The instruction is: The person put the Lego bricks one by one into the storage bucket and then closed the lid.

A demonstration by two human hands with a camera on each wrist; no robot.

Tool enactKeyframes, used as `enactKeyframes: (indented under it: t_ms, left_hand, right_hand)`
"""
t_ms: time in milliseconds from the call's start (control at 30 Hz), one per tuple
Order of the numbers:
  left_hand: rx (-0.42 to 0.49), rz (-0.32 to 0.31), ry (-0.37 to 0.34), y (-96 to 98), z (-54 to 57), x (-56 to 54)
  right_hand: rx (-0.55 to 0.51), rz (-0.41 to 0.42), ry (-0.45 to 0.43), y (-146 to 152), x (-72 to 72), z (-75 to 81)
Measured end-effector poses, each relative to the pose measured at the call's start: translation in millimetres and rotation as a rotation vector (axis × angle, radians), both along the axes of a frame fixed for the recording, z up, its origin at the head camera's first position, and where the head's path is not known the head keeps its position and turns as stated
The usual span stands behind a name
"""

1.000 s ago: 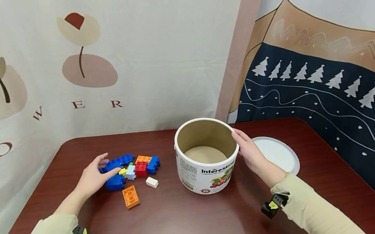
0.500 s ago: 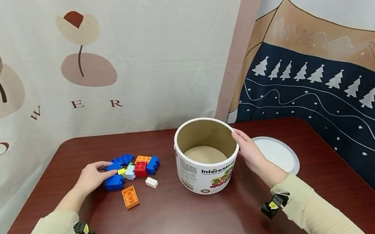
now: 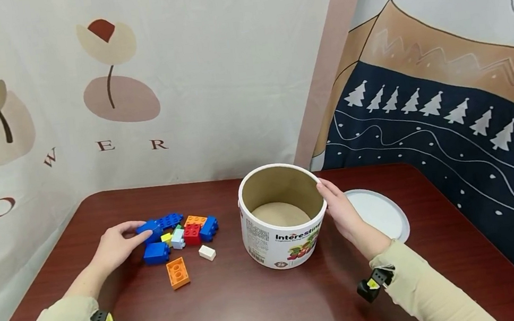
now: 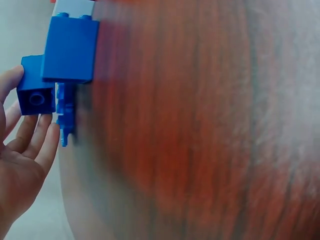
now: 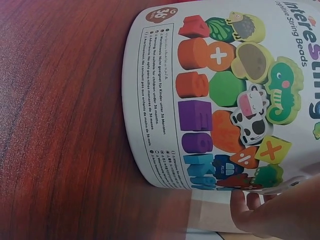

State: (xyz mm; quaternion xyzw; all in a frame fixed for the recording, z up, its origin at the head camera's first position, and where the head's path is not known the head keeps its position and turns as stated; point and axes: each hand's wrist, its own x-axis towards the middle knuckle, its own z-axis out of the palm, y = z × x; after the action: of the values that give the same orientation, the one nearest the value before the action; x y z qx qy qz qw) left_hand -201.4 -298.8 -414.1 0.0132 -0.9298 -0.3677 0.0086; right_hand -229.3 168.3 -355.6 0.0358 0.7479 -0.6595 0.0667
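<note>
My left hand pinches a blue building block between thumb and fingers at the left edge of the block pile. In the left wrist view the held block shows its hollow underside, with another blue block close beside it. Around it in the head view lie a second blue block, a long blue block, a yellow block, a light blue block and a red block. My right hand grips the rim of a white bucket, which stands upright with a bare bottom.
An orange block and a white block lie in front of the pile. Another orange block and a blue block form its right side. A white lid lies right of the bucket on the brown table.
My left hand lowered onto the pile, took hold of a blue block and has shifted it slightly left. My right hand and the bucket stay in place.
</note>
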Motion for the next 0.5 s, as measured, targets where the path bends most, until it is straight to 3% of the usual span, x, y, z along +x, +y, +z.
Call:
enactKeyframes:
  t_ms: [267,500]
  left_hand:
    - [0.017,0.009,0.021,3.0,16.9,0.6]
    - [0.030,-0.032,0.035,10.4,35.4,0.0]
  right_hand:
    - [0.017,-0.012,0.005,0,0.2,-1.5]
    - [0.005,-0.014,0.043,-2,0.0,-3.8]
